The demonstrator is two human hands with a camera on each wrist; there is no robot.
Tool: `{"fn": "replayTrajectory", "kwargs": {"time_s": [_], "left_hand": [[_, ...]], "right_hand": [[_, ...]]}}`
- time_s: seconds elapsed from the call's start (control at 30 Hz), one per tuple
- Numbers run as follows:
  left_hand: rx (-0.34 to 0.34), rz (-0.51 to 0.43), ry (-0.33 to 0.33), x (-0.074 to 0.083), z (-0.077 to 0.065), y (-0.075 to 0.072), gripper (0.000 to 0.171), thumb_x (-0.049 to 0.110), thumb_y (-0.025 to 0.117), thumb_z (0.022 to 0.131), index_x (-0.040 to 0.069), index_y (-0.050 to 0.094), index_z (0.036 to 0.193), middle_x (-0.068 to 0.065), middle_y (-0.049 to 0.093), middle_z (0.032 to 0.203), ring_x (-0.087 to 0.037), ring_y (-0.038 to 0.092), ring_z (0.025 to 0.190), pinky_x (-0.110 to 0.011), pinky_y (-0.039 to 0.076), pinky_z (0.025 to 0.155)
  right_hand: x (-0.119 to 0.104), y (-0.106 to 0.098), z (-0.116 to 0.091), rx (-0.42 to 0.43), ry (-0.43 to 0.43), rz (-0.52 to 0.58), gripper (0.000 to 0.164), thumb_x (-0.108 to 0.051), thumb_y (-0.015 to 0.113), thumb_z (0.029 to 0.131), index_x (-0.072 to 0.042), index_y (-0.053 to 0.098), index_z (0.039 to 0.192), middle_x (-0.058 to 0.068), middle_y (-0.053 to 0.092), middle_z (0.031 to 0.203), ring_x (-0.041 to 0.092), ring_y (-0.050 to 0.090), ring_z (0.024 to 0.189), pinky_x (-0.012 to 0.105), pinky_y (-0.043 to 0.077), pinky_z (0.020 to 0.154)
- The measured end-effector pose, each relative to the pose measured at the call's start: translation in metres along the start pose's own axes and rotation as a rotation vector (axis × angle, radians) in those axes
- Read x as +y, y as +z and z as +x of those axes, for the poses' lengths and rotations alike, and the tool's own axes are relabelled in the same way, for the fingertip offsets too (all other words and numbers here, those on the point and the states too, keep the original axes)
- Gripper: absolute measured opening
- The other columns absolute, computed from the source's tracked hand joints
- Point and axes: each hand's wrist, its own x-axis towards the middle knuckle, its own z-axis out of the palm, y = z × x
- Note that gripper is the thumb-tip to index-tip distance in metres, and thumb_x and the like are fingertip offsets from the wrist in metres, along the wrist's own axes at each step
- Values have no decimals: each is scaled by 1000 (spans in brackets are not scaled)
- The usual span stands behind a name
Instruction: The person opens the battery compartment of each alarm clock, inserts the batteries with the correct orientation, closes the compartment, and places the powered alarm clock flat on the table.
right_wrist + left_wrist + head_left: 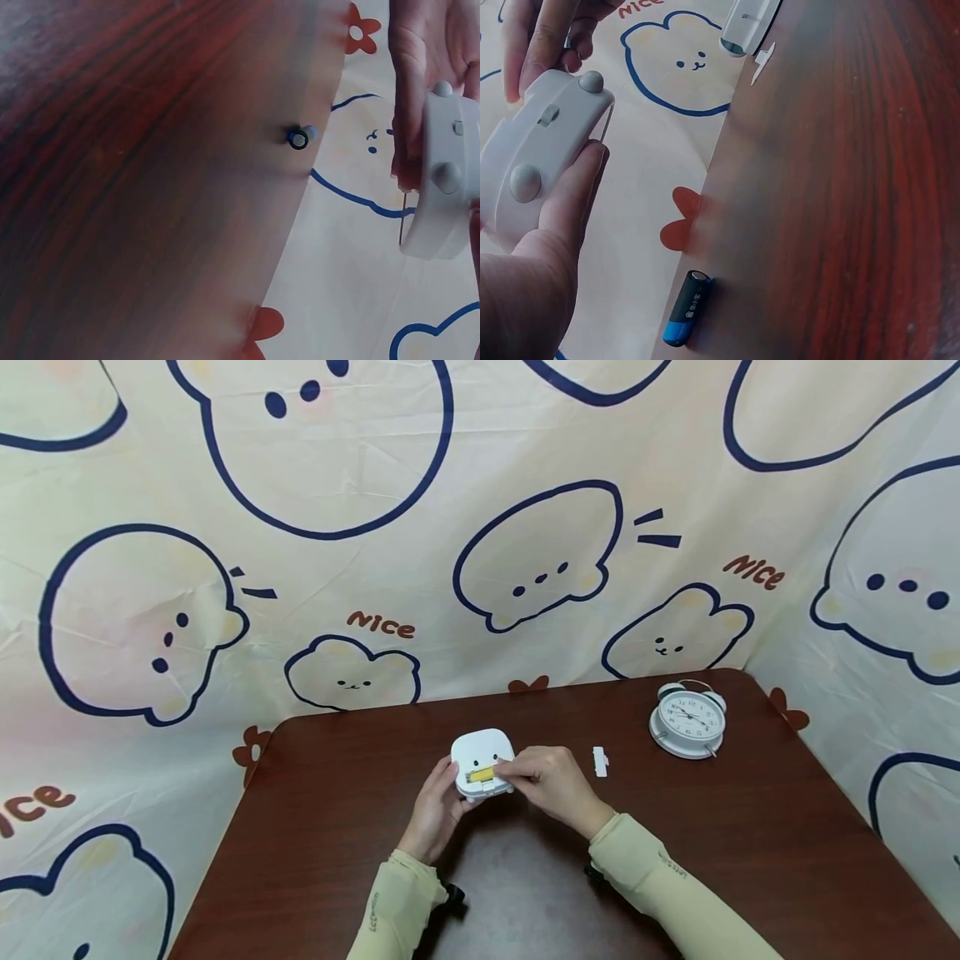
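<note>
My left hand (438, 802) grips a small white rounded-square clock (480, 745) by its left side and underside, its back turned up with the battery slot uncovered. A yellow battery (480, 774) lies in the slot. With curled thumb and index finger, my right hand (551, 781) pinches the battery's right end, partly covering it. The left wrist view shows the clock's underside, with two round feet (526, 184) and a small switch (548, 115) between them. Behind the hands, a small white battery cover (601, 762) lies on the table, to the right.
A white twin-bell alarm clock (688, 721) stands at the table's back right. On the dark wooden table (337, 860) lies a black and blue battery (688, 309), hidden from the head view. Patterned cloth (337, 568) hangs behind the table and along both sides.
</note>
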Motion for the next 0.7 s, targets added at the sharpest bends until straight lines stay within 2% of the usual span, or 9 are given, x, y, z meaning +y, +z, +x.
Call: {"fn": "replayTrajectory", "kwargs": {"time_s": [0.17,0.4,0.53,0.7], "left_hand": [[1,-37,8,2,-1,-1,48,26,34,114,0,29,153,-5,59,130,-13,67,112,-33,58,92],[-18,-50,31,7,-2,-1,49,24,31,114,-2,27,155,-8,58,134,-14,66,114,-33,58,93],[-16,-43,28,8,-3,2,49,22,30,114,-2,26,156,-11,56,136,-14,65,115,-33,58,93],[7,-14,22,9,-3,3,50,23,32,113,-6,27,154,-10,59,130,-14,67,110,-31,58,90]], "right_hand": [[1,2,-2,-31,-82,-15,28,-4,87,83,-12,83,109,-1,79,93,5,65,76,15,52,65],[5,1,-3,-51,-169,-7,43,-2,92,74,-11,81,115,0,79,101,5,67,83,11,53,71],[6,-1,-2,-55,-201,-45,41,-4,91,75,-13,81,114,-1,80,100,5,65,81,11,54,72],[8,-3,0,-85,-241,-78,40,-5,91,76,-13,82,113,-1,79,100,5,64,80,11,54,73]]}}
